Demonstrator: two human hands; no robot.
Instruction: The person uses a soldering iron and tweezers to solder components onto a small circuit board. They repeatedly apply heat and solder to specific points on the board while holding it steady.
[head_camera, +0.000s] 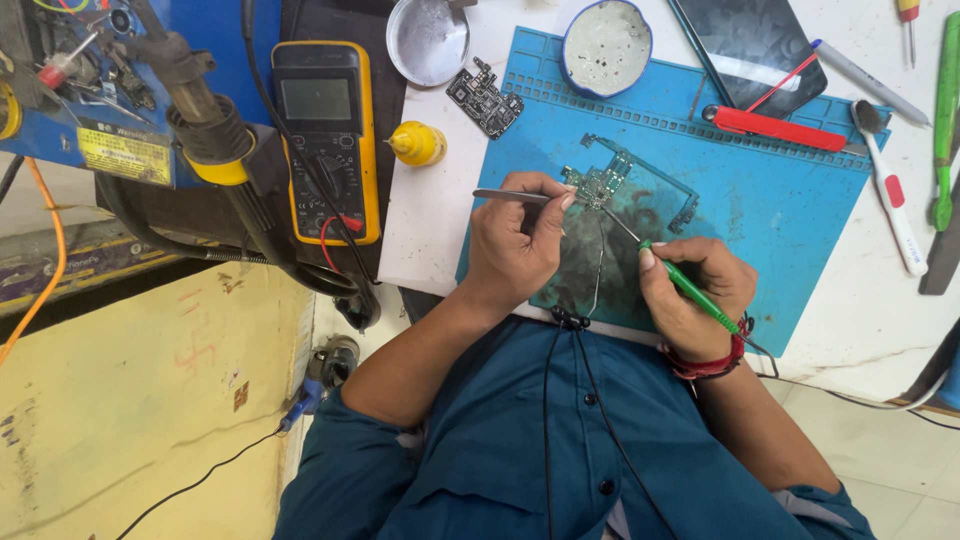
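Left hand (515, 245) w/ grip closed round metal tweezers (520, 196), pinched between thumb & fingers; tips point right & meet the green circuit board (603, 182). Right hand (700, 290) w/ grip closed on a green-handled soldering iron (690, 285), held pen-style, thin metal tip angled up-left onto the same board, just beside the tweezer tips. Red thread band on right wrist.

Board lies flat near centre of the blue work mat (790, 200), which sits on the white bench (860, 320). Mat surface under the hands is dark & stained.

Around it: second, darker circuit board (485, 98) at mat's top-left edge, partly off it. Round blue-rimmed tin (606, 45) on mat's top edge; silver dish (428, 40) left of it on bench. Small yellow bottle (418, 143) just left of mat. Yellow multimeter (325, 140) further left, leads plugged in. Red-handled tool (780, 128) along mat's top right, dark phone (755, 40) behind it. White toothbrush (890, 190) & green tool (944, 120) on bench at right, well apart from hands. Hot-air nozzle w/ yellow collar (200, 120) far left.

Thin black cables (590, 420) run down over the person's blue shirt.
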